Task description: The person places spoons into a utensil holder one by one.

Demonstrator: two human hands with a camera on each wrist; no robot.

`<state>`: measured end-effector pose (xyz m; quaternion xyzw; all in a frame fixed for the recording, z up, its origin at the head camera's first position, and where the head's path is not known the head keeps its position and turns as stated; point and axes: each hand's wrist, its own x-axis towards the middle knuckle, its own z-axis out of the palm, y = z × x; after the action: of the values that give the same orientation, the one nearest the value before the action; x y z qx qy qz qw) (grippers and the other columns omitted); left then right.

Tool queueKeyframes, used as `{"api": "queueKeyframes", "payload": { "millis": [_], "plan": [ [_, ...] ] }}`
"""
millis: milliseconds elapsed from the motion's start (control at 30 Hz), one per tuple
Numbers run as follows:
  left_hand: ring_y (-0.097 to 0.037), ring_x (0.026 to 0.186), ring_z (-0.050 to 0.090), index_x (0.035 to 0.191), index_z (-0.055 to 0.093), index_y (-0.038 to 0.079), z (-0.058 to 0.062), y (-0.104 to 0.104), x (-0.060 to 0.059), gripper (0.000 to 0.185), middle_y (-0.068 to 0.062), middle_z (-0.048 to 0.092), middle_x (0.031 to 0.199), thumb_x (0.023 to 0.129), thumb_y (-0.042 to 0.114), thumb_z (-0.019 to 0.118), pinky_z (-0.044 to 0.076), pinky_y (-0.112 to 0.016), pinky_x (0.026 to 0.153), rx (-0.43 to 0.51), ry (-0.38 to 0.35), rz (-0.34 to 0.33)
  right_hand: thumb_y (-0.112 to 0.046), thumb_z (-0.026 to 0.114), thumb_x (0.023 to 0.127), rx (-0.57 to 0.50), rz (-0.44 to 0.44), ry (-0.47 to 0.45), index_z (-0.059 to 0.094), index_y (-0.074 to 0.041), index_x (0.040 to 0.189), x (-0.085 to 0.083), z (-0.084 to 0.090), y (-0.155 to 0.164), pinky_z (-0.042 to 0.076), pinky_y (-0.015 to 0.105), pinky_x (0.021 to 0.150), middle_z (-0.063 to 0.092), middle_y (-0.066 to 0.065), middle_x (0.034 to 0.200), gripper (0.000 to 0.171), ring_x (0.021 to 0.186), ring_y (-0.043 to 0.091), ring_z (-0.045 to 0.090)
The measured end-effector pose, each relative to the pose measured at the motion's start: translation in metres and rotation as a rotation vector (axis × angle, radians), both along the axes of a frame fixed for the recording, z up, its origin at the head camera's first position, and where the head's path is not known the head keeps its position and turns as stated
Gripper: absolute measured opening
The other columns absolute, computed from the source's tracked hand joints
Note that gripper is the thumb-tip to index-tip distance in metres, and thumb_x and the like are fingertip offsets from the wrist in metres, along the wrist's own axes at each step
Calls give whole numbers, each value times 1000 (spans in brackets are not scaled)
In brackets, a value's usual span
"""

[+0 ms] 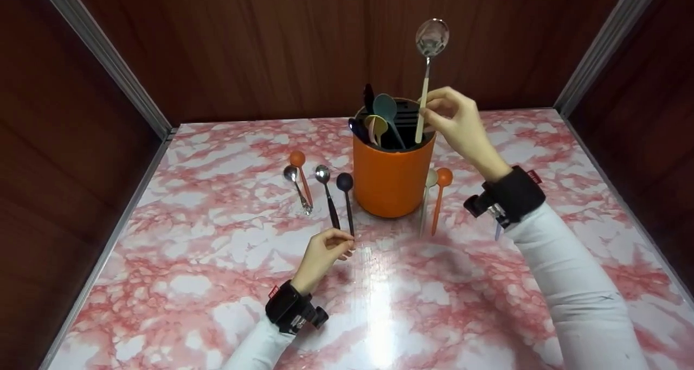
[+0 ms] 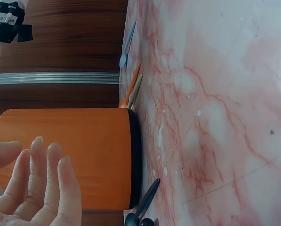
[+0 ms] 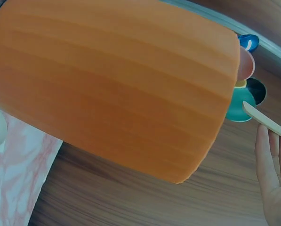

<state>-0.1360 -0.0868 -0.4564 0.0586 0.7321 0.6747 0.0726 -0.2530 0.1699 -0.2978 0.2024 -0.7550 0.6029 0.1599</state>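
A tall orange utensil holder (image 1: 391, 183) stands on the pink and white surface (image 1: 184, 250). The right hand (image 1: 458, 121) is up by the right side of the holder's top. Its fingers pinch the pale handle of a big shiny metal spoon (image 1: 425, 90). The round end of the spoon points up, high over the holder. The bottom end of its handle is just above the holder's open top.

The left hand (image 1: 324, 253) is in front of the holder, a bit to the left. Its fingers are softly bent, with only a small gap to the thumb, and they hold nothing. It is near the handle end of a dark spoon (image 1: 345, 183).

That dark spoon lies just left of the holder. Next to it, farther left, is a metal spoon with a black handle (image 1: 328, 199). Farther left still are a small silver spoon (image 1: 292, 174) with a fancy handle and an orange spoon (image 1: 297, 159).

Right of the holder, a cream spoon (image 1: 431, 178) and another orange spoon (image 1: 444, 177) lie side by side.

Inside the holder, a teal spoon (image 1: 385, 107), a yellow spoon (image 1: 380, 125) and a dark blue spoon (image 1: 354, 126) stick up on the left.
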Motion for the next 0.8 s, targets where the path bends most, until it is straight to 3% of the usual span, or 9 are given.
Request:
{"api": "queueKeyframes", "payload": {
  "millis": [333, 633, 800],
  "plan": [
    [-10, 71, 61, 103, 56, -16, -2, -1, 0, 28, -16, 67, 88, 85, 4, 59, 55, -30, 70, -7, -1, -2, 2, 60, 84, 30, -10, -54, 57, 8, 98, -9, -8, -3, 56, 19, 63, 61, -5, 76, 15, 66, 2, 62],
    [-16, 73, 62, 104, 56, -16, -5, -2, 2, 27, -17, 67, 89, 85, 3, 59, 55, -33, 71, 4, -15, 6, -1, 60, 85, 149, -67, -47, 60, 9, 99, -13, -17, -5, 51, 12, 64, 64, 14, 84, 17, 68, -5, 58],
    [-16, 74, 62, 103, 57, -15, -5, -3, 3, 26, -18, 67, 88, 85, 3, 59, 55, -37, 73, 5, -8, 1, -1, 61, 85, 172, -82, -47, 61, 9, 99, -15, -21, -5, 50, 10, 62, 63, 7, 83, 17, 66, -6, 58]
  ]
}}
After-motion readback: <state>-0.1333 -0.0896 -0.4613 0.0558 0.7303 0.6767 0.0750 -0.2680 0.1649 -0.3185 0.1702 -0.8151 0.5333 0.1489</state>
